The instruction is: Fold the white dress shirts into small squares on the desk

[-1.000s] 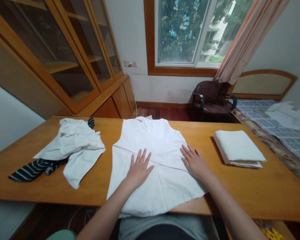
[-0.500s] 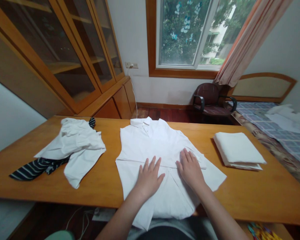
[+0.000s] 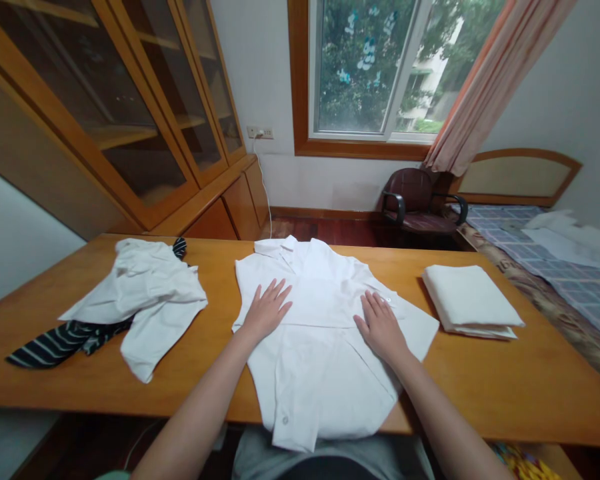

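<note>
A white shirt [image 3: 320, 360] lies spread on the wooden table [image 3: 505, 393], collar at the far end and hem hanging over the near edge. My left hand [image 3: 265, 310] rests flat on the shirt's left side, fingers spread and open. My right hand [image 3: 380, 327] lies flat on the shirt's right side near a folded sleeve, fingers stretched out. Neither hand holds anything.
A crumpled white shirt [image 3: 145, 293] with a dark striped tie [image 3: 55, 340] lies at the left. A folded white stack [image 3: 467, 300] sits at the right. Beyond are a glass-door cabinet [image 3: 130, 113], a chair [image 3: 420, 200], a window and a bed [image 3: 555, 260].
The shirt has slid towards me and its right sleeve now lies out to the right. My left hand moved up and left to the shirt's left edge; my right hand shifted only a little.
</note>
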`<state>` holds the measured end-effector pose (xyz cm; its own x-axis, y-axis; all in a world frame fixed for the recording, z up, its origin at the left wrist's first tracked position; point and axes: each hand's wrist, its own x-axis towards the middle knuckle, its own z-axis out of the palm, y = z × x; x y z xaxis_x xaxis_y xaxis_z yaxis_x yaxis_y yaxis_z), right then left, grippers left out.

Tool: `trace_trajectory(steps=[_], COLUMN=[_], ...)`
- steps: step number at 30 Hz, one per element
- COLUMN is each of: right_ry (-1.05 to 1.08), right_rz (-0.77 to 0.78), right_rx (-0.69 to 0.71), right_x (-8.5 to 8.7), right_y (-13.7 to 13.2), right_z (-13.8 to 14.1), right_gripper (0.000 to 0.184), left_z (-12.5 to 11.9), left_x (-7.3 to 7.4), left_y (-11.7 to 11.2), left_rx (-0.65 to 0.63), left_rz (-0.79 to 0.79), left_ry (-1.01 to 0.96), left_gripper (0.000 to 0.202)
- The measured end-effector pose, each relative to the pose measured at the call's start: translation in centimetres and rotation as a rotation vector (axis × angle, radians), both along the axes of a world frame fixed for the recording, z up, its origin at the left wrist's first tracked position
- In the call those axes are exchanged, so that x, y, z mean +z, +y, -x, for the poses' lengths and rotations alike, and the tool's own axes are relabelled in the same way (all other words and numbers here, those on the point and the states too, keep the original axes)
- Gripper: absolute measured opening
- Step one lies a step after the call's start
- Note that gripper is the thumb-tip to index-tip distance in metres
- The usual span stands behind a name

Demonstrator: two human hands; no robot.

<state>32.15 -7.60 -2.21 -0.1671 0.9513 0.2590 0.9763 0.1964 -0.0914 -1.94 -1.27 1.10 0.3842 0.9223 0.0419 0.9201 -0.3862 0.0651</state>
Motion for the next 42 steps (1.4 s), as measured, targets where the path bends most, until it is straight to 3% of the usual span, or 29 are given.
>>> trace_trajectory(steps=[4,9,12,15,18,21,24,26,29,32,36,42], right_ry=[0.001,-0.058,-0.094,-0.116,-0.140,-0.133,-0.073,-0.035,-0.007,0.005,0.005,0.022], right_rz=[0.014,0.011,0.010,0.016,0.022,0.012,0.020,0.058,0.118,0.127,0.105,0.109], right_rx=[0.113,0.299,0.345,0.294,0.175,0.075,0.024,0.016,0.028,-0.010,-0.092,-0.113], right_x=[0.4,1.1,1.3,1.5,1.9,2.4,2.6,2.5,2.0,1.4,1.1,1.1], right_y=[2.8,6.0,7.4,8.2,8.4,8.0,7.5,7.1,6.8,6.8,6.9,6.4], right_z=[-1.4,-2.7,-3.1,-3.3,-2.9,-1.7,0.2,1.5,2.7,2.6,0.9,-1.8], right_gripper=[0.060,0.058,0.057,0.057,0.056,0.049,0.050,0.052,0.056,0.059,0.061,0.059], left_z=[-0.3,-2.8,-4.2,-4.5,-3.8,-2.6,-1.8,-1.5,-0.9,0.0,1.2,1.4], left_x=[-0.5,-0.7,-0.5,0.8,3.4,6.1,7.2,6.5,4.2,1.7,-0.1,-0.6], left_y=[-1.9,-5.6,-8.4,-10.7,-11.4,-9.5,-5.4,-2.1,2.5,5.3,6.5,5.2], left_rx=[0.129,0.335,0.396,0.358,0.292,0.271,0.218,0.147,0.078,0.135,0.241,0.344], left_rz=[-0.015,0.039,0.071,0.137,0.245,0.272,0.109,0.012,-0.018,0.037,0.050,0.079], left_ry=[0.026,0.077,0.117,0.147,0.148,0.080,0.013,-0.024,-0.016,0.004,0.021,0.010], left_gripper=[0.055,0.062,0.066,0.068,0.063,0.056,0.051,0.048,0.051,0.056,0.059,0.065])
